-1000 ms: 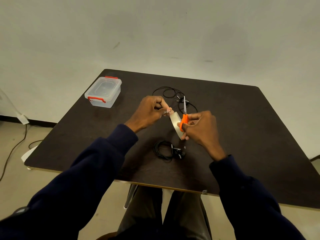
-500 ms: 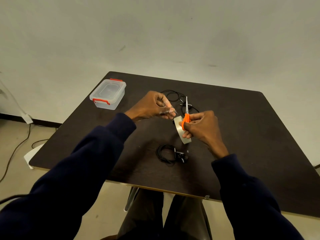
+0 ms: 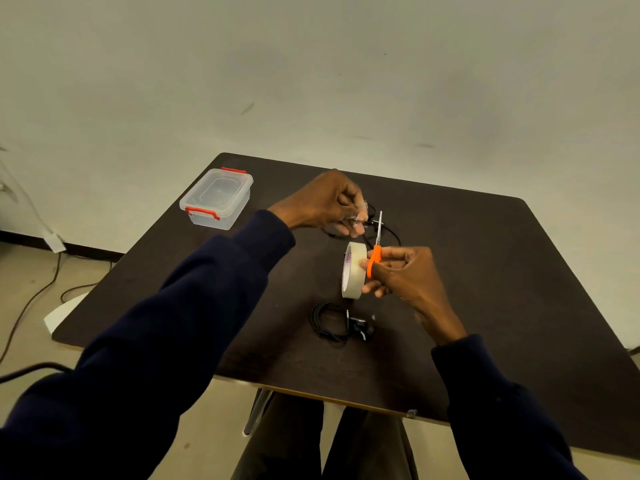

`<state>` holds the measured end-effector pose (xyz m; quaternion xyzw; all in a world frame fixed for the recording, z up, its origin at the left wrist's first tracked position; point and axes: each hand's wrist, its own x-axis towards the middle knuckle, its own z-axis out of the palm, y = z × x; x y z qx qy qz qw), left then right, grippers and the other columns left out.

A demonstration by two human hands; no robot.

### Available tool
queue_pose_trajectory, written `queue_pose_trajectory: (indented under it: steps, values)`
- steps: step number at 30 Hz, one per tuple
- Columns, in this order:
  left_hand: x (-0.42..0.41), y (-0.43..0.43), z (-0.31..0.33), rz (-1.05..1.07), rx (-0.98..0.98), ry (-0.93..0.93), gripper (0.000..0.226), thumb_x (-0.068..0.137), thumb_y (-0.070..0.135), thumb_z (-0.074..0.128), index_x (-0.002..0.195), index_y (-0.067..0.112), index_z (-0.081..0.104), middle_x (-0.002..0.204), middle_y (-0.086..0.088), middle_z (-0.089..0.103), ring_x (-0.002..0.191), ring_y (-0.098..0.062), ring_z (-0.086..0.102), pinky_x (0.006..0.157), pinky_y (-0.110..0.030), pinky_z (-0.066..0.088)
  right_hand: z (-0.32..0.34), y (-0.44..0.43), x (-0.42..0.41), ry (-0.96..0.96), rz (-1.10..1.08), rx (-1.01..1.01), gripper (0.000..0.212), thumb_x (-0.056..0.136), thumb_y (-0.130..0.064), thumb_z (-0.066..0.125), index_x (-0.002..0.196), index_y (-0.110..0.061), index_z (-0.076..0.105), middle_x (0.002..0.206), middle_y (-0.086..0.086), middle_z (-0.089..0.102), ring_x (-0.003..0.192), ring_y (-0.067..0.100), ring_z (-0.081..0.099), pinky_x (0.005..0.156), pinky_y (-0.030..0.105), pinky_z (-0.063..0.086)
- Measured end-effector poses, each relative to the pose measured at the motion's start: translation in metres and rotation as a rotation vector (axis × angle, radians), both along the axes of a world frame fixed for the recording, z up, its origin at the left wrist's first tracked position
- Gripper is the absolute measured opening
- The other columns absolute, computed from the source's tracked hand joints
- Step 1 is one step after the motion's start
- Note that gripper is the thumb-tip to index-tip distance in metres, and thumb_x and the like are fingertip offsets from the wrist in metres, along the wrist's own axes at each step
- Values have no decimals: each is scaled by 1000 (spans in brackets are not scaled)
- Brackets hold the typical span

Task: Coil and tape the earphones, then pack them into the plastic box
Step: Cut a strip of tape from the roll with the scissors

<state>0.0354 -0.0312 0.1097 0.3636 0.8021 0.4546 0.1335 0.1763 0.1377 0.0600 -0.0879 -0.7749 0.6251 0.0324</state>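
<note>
My right hand [image 3: 403, 275] grips orange-handled scissors [image 3: 375, 249], blades pointing up and away, and also holds a roll of pale tape [image 3: 353, 270] on edge. My left hand [image 3: 329, 204] is lifted above the table and pinches a small clear piece of tape [image 3: 358, 221] at its fingertips. A coiled black earphone set [image 3: 334, 323] lies on the table just below the roll. A second, loose black earphone cable [image 3: 388, 232] lies behind the scissors, partly hidden by my left hand. The clear plastic box [image 3: 218, 197] with red clips stands closed at the table's far left.
The dark table [image 3: 485, 289] has its near edge above my knees. Cables and a white sheet [image 3: 59, 311] lie on the floor to the left. A plain wall rises behind the table.
My left hand has drawn up and left, away from the roll, with the tape piece in its fingertips. My right hand with scissors and roll stayed about where it was.
</note>
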Motion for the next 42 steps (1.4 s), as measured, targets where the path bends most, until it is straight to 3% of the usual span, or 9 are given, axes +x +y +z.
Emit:
queue_pose_trajectory:
  steps: [8, 14, 17, 20, 23, 28, 31, 37, 42]
  values:
    - [3, 5, 2, -68, 19, -103, 13, 100, 5, 62, 104, -7, 67, 95, -24, 76, 88, -33, 79, 78, -44, 66, 0, 38, 5, -67, 158, 295, 29, 89, -7, 77, 118, -4, 71, 81, 6, 79, 59, 23, 75, 47, 25, 56]
    - [4, 4, 5, -68, 23, -91, 15, 99, 8, 64, 104, -7, 68, 93, -26, 76, 85, -33, 79, 73, -38, 66, 30, 62, -2, 79, 310, 880, 24, 83, -20, 82, 107, -16, 80, 63, -1, 71, 53, 13, 65, 55, 29, 57]
    - [3, 4, 3, -50, 35, -71, 15, 98, 10, 67, 104, -4, 70, 91, -23, 76, 83, -32, 79, 72, -40, 66, 44, 64, -13, 46, 386, 938, 25, 85, -15, 77, 110, -13, 79, 56, -7, 65, 45, 5, 54, 50, 16, 45]
    - [4, 4, 0, -37, 46, -51, 14, 98, 11, 68, 102, -1, 71, 90, -22, 76, 81, -31, 79, 71, -39, 66, 50, 64, -19, -21, 438, 970, 10, 84, -41, 78, 86, -31, 76, 56, 0, 63, 50, 11, 48, 55, 31, 42]
    - [4, 4, 0, -30, 55, -43, 15, 98, 11, 67, 104, -2, 70, 91, -22, 76, 80, -29, 79, 69, -35, 66, 52, 67, -20, -19, 447, 980, 26, 82, -54, 77, 66, -42, 59, 57, 0, 62, 53, 13, 48, 57, 33, 40]
    - [5, 6, 0, -40, 67, -34, 15, 98, 10, 67, 104, -3, 70, 92, -21, 76, 81, -27, 79, 67, -31, 65, 57, 67, -25, -17, 418, 988, 44, 82, -52, 78, 112, -19, 78, 64, -5, 67, 58, 14, 54, 57, 29, 41]
    - [6, 8, -1, -52, 72, -23, 12, 97, 11, 68, 102, 0, 71, 92, -19, 76, 82, -27, 79, 67, -32, 65, 61, 64, -32, -30, 458, 984, 45, 84, -49, 78, 116, -18, 77, 66, -1, 69, 57, 13, 52, 54, 23, 38]
    - [5, 11, -2, -35, 55, 26, 12, 95, 12, 72, 101, 1, 73, 90, -13, 77, 80, -24, 79, 64, -25, 63, 70, 59, -41, -44, 519, 1025, 34, 86, -48, 76, 105, -20, 79, 59, -4, 61, 52, 9, 44, 51, 17, 32]
    - [4, 9, -5, -39, 47, 59, 11, 95, 12, 72, 102, 3, 72, 103, -6, 71, 79, -23, 79, 64, -27, 64, 75, 63, -46, -6, 540, 1004, 24, 84, -50, 77, 66, -40, 66, 58, 10, 64, 50, 11, 43, 55, 31, 36]
